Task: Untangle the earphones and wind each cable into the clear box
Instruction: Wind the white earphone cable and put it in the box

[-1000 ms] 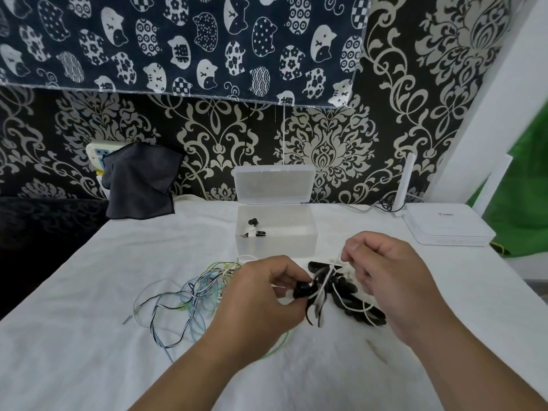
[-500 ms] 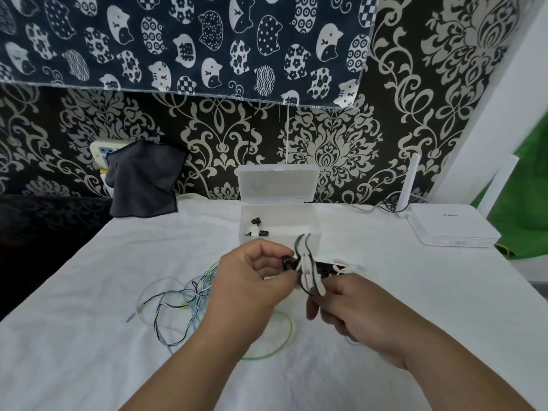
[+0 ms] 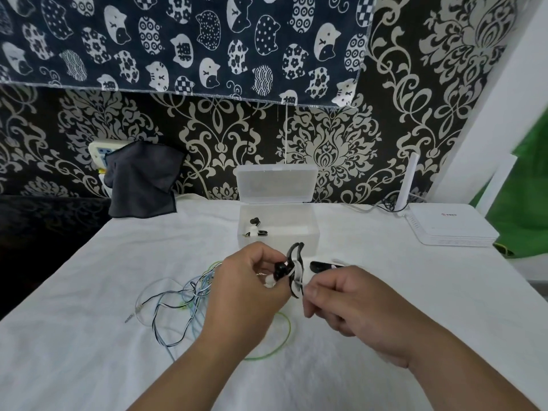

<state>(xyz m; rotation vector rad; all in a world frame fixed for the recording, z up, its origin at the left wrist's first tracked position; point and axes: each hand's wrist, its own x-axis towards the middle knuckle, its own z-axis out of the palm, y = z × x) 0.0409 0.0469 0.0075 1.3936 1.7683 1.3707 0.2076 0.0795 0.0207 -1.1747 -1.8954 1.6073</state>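
My left hand (image 3: 246, 295) pinches a black earbud with a looped black and white cable (image 3: 293, 271), held above the table. My right hand (image 3: 347, 301) pinches the lower end of that same loop, close beside the left hand. Behind them stands the clear box (image 3: 308, 232) with its lid up; small black and white earphone parts (image 3: 255, 228) lie inside at its left. A tangle of blue, black, white and green cables (image 3: 184, 301) lies on the white cloth to the left of my left hand. Another black earphone piece (image 3: 321, 266) lies just beyond my right hand.
A white router (image 3: 450, 226) with an upright antenna sits at the back right. A dark cloth (image 3: 142, 182) hangs over a socket at the back left. The table's left edge drops to a dark floor.
Both hands lifted the black and white cable off the table and toward the box. My right hand moved from above the bundle down to its lower end.
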